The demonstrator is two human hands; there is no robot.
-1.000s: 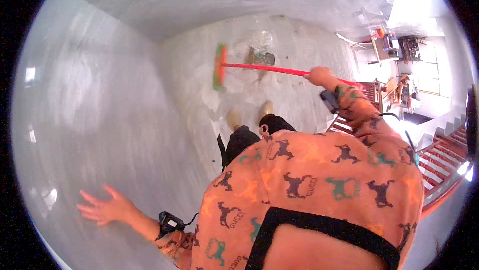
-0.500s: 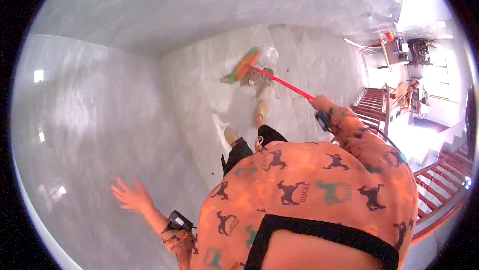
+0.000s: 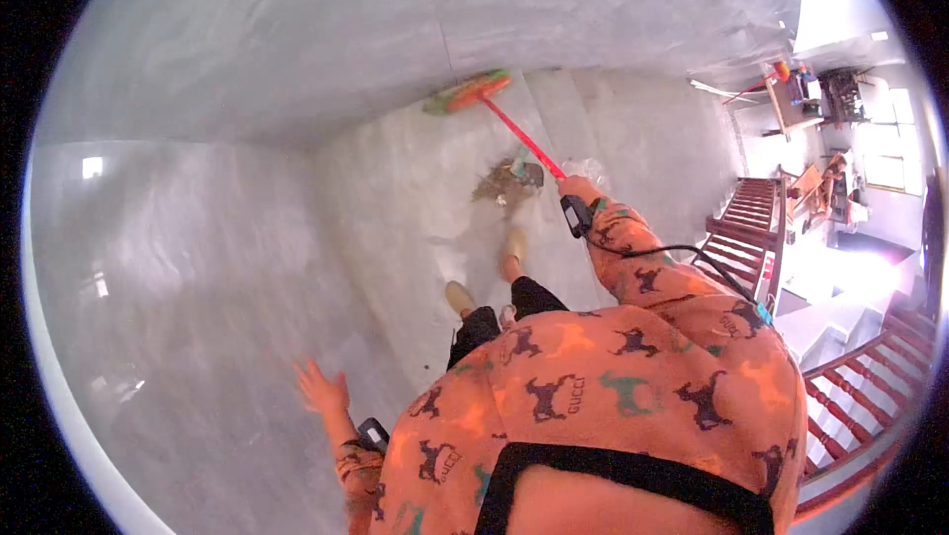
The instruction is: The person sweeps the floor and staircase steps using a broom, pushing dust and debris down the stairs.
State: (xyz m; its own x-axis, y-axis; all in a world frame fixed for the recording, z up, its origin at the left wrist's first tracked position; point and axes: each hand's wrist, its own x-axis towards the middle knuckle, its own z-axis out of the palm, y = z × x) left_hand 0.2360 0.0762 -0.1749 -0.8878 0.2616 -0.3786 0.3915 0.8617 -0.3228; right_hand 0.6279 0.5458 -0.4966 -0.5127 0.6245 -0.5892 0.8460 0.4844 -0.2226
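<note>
While a pile of debris [image 3: 502, 185] is lying on the grey floor [image 3: 395, 194], apparently gathered but not yet lifted away, a broom [image 3: 514, 129] is pointing past it, its green-and-orange head [image 3: 470, 93] standing near the foot of the far wall [image 3: 297, 50]; the person's right hand [image 3: 580, 189] is clasping the red handle [image 3: 542, 156], fingers wrapped around it, as the left hand [image 3: 324, 392] is hanging at near left, fingers spread apart, holding nothing
</note>
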